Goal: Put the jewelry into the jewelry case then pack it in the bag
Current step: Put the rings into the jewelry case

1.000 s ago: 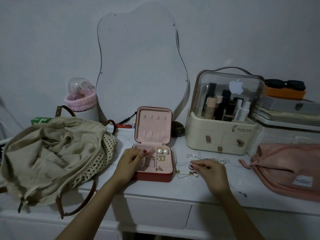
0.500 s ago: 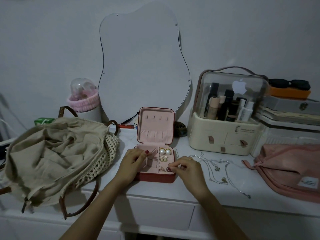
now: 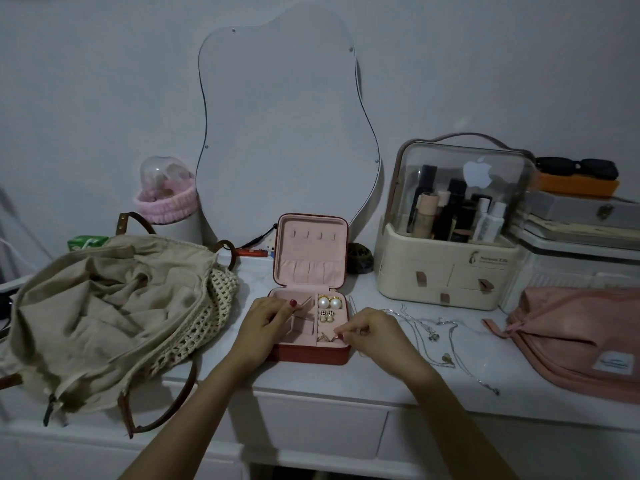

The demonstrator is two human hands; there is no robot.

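Right hand (image 3: pixel 372 332) pinched a ring (image 3: pixel 336 338) over the case (image 3: pixel 308 353), left hand (image 3: pixel 266 325) steadying; chains (image 3: pixel 433 334) lay at three o'clock.

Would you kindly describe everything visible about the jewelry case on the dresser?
The jewelry case is small and square, dark red outside, pink and velvety inside. It stands open on the white dresser, lid upright with small hooks and a gathered pocket. The tray holds two pearl earrings, smaller studs below, and dividers. The left hand rests on its left compartments; the right hand pinches a ring at its front right corner.
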